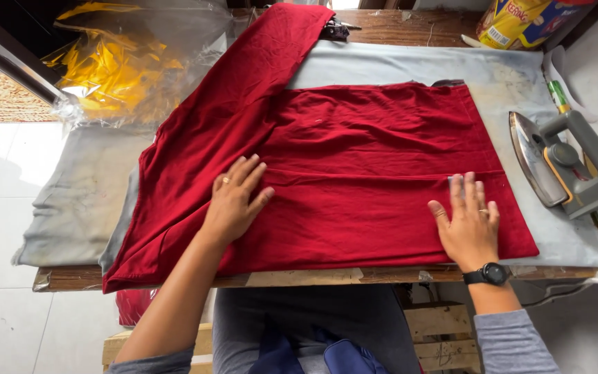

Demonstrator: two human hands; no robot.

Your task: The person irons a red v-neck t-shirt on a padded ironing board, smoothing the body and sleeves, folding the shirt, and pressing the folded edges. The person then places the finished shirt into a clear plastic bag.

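Both palms flat, fingers spread wide, holding nothing: left hand (233,201) mid red garment (354,166), right hand (466,225) near its iron-side (562,166) edge—looks light, soft, limp fabric, best pinched at hem/corners.

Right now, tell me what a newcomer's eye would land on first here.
The big red garment spread across the grey padded table dominates the middle, with the left hand and the right hand pressed flat on its near part, fingers spread. At the right edge a grey iron lies tipped on its side, and at the upper left a crinkled clear plastic bag with yellow cloth catches the light.
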